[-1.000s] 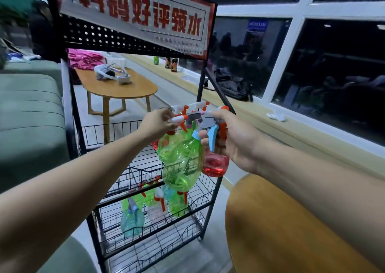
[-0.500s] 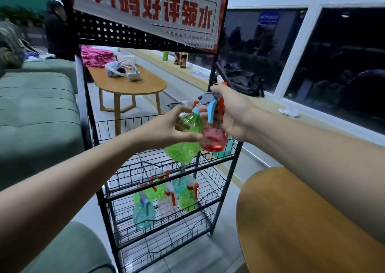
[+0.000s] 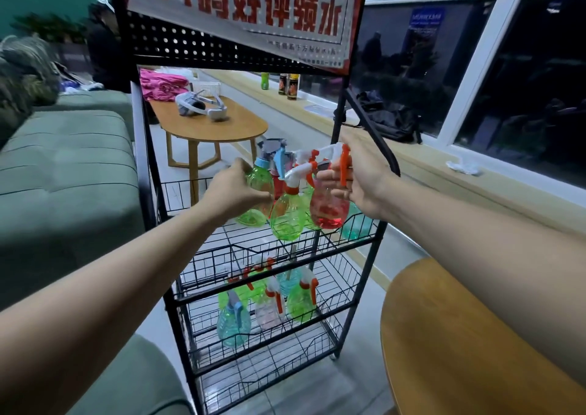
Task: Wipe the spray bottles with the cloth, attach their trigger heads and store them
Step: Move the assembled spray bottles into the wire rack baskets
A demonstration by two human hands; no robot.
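My left hand [image 3: 233, 189] grips a green spray bottle [image 3: 259, 182] with a blue collar, low over the top wire shelf [image 3: 320, 240] of the black rack. My right hand [image 3: 360, 181] holds a red spray bottle [image 3: 326, 207] by its orange and white trigger head, just above the same shelf. Between them sit another green bottle [image 3: 287, 216] with an orange-white head and a red one behind it. Several more bottles [image 3: 269, 300] stand on the middle shelf. No cloth is in view.
The rack [image 3: 149, 161] has a perforated back panel and a red-lettered sign on top. A round wooden table [image 3: 459, 351] is at the lower right, a green sofa [image 3: 63, 167] at the left. A far wooden table [image 3: 215, 126] carries a headset and pink cloth.
Both hands have lowered their bottles towards the top shelf. The left hand's green bottle has gone further back and left; the right hand's red bottle has come down among the others.
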